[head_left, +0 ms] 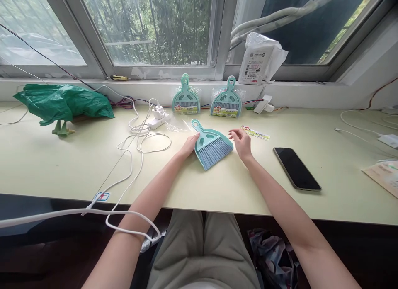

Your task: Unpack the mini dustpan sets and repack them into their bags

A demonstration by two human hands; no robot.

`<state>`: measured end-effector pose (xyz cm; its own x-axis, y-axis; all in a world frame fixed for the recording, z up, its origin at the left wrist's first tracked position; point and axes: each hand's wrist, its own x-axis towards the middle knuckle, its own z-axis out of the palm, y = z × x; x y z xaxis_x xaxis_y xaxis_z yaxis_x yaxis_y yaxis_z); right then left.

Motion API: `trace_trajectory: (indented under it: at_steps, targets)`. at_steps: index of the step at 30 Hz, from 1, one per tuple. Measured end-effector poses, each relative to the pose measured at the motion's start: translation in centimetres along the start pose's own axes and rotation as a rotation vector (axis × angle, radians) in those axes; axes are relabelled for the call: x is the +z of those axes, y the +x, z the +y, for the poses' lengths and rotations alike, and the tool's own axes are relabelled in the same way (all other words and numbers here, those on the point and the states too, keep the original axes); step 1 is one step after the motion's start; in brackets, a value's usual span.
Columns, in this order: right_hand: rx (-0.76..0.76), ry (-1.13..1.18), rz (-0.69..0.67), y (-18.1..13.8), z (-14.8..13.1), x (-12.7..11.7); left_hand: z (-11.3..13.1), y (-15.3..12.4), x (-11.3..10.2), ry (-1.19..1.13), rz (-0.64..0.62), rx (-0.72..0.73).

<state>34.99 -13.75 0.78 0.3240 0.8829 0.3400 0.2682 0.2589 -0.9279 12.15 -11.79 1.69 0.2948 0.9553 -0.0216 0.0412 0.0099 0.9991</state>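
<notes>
A light-green dustpan point(229, 147) with a matching hand brush point(213, 152) nested in it lies tilted at the middle of the table. My left hand point(189, 145) grips the dustpan's left edge, its fingers partly hidden beneath. On the other side, my right hand point(241, 143) is held just off the dustpan's right corner, fingers loosely bent and apart, with nothing visible in them. Right behind it lies a printed label card point(256, 133). Clear plastic wrapping point(179, 125) lies behind my left hand.
Two wrapped dustpan sets point(185, 99) lean against the sill. White cables point(141, 135) and a power strip point(158, 121) spread over the left side, near a green plastic bag point(66, 102). A phone point(297, 168) lies at right; a white package point(259, 61) stands on the sill.
</notes>
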Motion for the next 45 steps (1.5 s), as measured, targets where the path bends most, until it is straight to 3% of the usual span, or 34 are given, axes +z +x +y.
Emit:
trace_trajectory:
  at_steps: [2,4,9,14,20,27,37,41,45]
  targets:
    - [-0.163,-0.136,-0.170,-1.0,-0.6,1.3,0.1,-0.1,0.3,0.011,-0.044,-0.004]
    - [-0.287,-0.325,-0.241,-2.1,-1.0,2.4,0.0,-0.2,0.6,0.009,-0.071,-0.005]
    - [-0.439,-0.821,-0.213,-3.9,-2.0,3.4,-0.2,-0.1,1.3,0.014,-0.110,0.026]
    - [-0.489,-1.001,-0.242,-4.4,-2.8,3.1,-0.6,-0.1,1.8,0.023,-0.153,0.061]
    - [-0.368,-0.966,-0.270,-4.2,-3.4,2.7,-1.3,0.3,1.9,0.072,-0.144,0.080]
    - [-0.349,-0.875,-0.293,-3.5,-2.5,2.2,-1.8,0.6,1.9,0.179,-0.174,0.116]
    - [-0.273,-0.688,-0.333,-2.8,-2.3,1.9,-0.3,0.1,1.8,0.062,-0.195,0.047]
    - [-0.249,-0.650,-0.355,-2.5,-2.2,1.7,0.0,-0.2,1.8,0.076,-0.222,0.107]
    - [-0.073,-0.285,-0.339,-2.3,-2.7,1.4,-0.1,-0.4,1.7,0.085,-0.212,0.150]
